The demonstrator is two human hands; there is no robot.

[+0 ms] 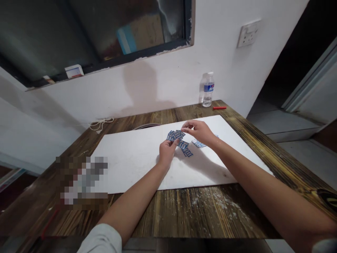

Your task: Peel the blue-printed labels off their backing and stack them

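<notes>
Cards (179, 135), fanned, pinched in left hand (166, 151) above white board (131, 161). Close by curled right hand (199, 130); cannot tell if pinched there too.

Probably a plain room in a home, though the view cannot settle it. A wooden table (184, 212), widest at six o'clock, stands by a white wall (171, 59) at twelve. The wall has a dark-framed window (86, 28) at eleven, with a small box (74, 71) on its ledge at ten, and a socket (249, 33) between one and two. A dark doorway (295, 49) opens at two, above pale floor tiles (300, 151) at three.
</notes>
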